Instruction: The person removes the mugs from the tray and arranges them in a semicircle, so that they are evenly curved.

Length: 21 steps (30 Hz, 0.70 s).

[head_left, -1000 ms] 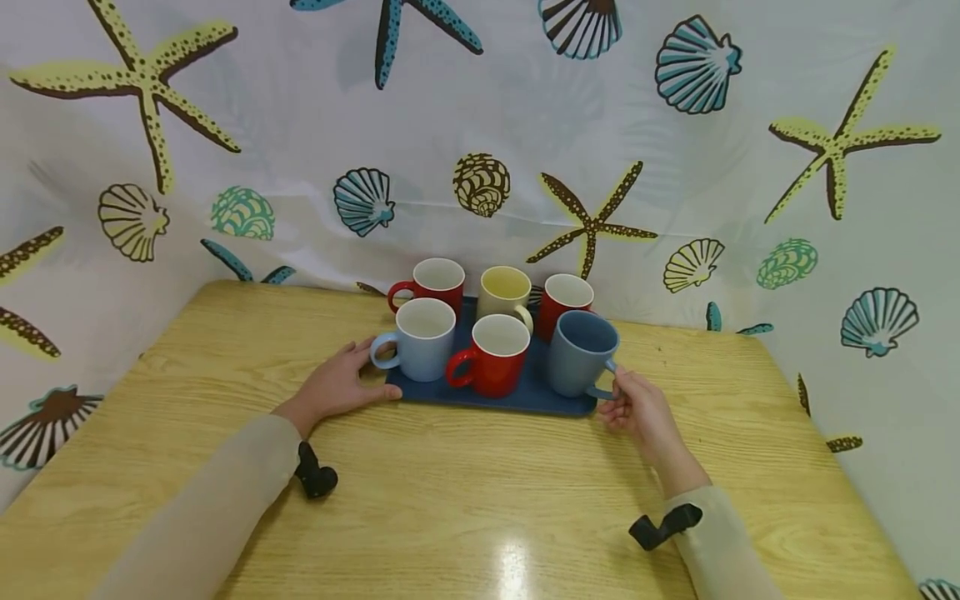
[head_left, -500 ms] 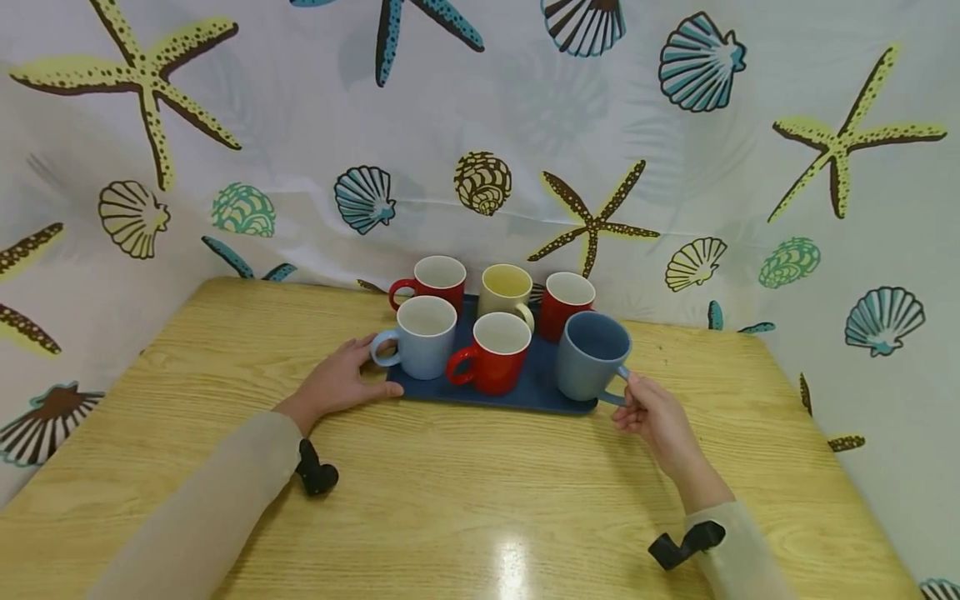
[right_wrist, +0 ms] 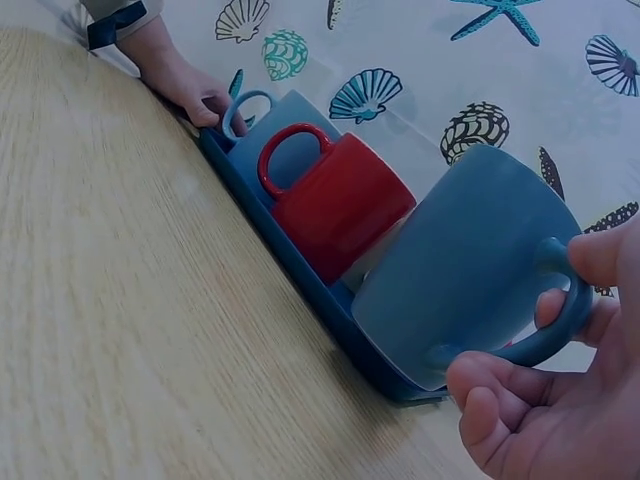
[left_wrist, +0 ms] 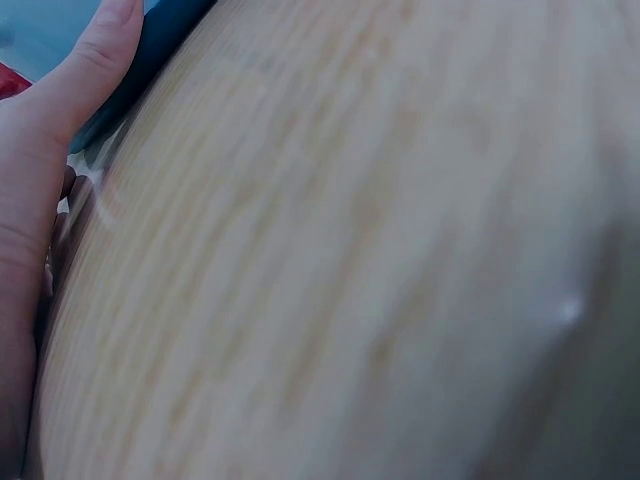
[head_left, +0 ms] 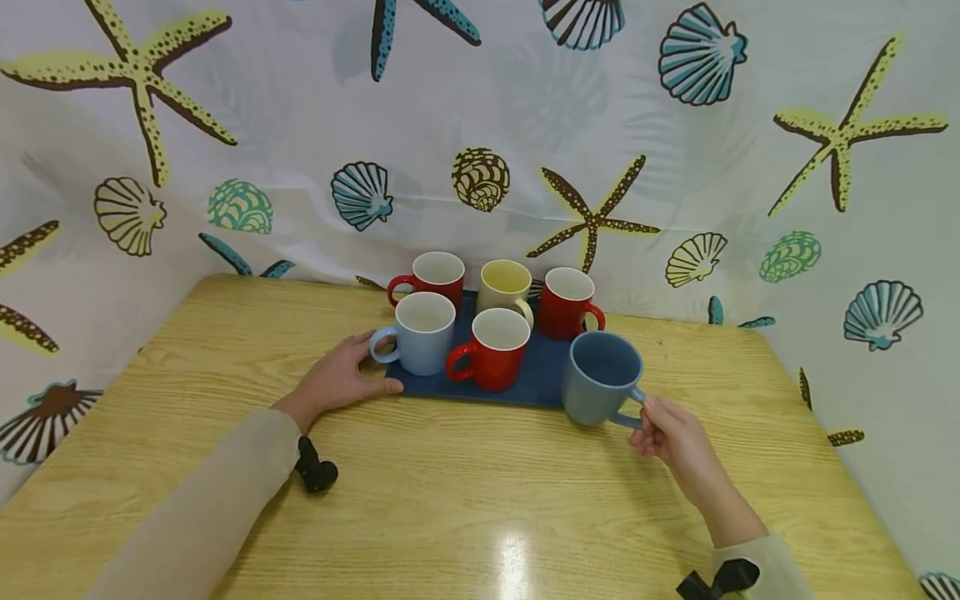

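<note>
My right hand grips the handle of a grey-blue mug, thumb on top and fingers curled through and under it. The mug overlaps the front right corner of the dark blue tray in the head view, tilted in the right wrist view. My left hand rests at the tray's left end, its straight thumb along the front edge and its fingers near the handle of a light blue mug. Beside that stands a red mug.
Along the tray's back row stand a red mug, a cream mug and another red mug. Behind the wooden table hangs a white cloth printed with shells and starfish.
My right hand has drawn the grey-blue mug right and toward me, partly off the tray's corner. The handle of the back right red mug has come into view. My left hand stays put.
</note>
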Tool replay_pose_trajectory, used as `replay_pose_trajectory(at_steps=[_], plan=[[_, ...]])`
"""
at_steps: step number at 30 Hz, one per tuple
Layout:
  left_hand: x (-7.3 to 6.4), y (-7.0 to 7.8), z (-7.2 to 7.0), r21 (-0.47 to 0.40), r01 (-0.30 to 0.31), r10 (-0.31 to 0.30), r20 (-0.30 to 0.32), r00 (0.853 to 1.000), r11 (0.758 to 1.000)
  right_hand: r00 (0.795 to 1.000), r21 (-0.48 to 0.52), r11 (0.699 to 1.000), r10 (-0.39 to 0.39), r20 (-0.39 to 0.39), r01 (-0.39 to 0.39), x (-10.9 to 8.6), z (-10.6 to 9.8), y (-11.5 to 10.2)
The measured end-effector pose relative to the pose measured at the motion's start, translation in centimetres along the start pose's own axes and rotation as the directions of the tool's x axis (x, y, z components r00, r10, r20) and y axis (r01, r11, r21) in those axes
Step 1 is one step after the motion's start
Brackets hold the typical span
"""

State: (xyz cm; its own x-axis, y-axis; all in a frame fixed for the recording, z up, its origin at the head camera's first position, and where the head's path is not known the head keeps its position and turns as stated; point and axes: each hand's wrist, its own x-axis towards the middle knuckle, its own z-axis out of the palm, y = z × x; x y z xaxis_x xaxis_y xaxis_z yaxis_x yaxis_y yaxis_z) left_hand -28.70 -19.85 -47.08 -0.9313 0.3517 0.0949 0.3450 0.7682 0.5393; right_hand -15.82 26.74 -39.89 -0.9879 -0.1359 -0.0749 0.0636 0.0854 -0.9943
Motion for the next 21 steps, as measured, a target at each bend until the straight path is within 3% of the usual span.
replay_pose_trajectory(at_steps=[12,21], plan=[[0.0,0.0,0.0,-0.004,-0.012,0.012,-0.013,1.000,1.000,0.996,-0.033,0.998,-0.045,0.072,0.047,-3.0,-0.9,0.1],[-0.3,0.5,-0.3,-0.013,-0.018,0.018,-0.014,1.000,1.000,0.990,0.006,1.000,-0.027,0.140,0.027,-4.9,-1.3,0.4]])
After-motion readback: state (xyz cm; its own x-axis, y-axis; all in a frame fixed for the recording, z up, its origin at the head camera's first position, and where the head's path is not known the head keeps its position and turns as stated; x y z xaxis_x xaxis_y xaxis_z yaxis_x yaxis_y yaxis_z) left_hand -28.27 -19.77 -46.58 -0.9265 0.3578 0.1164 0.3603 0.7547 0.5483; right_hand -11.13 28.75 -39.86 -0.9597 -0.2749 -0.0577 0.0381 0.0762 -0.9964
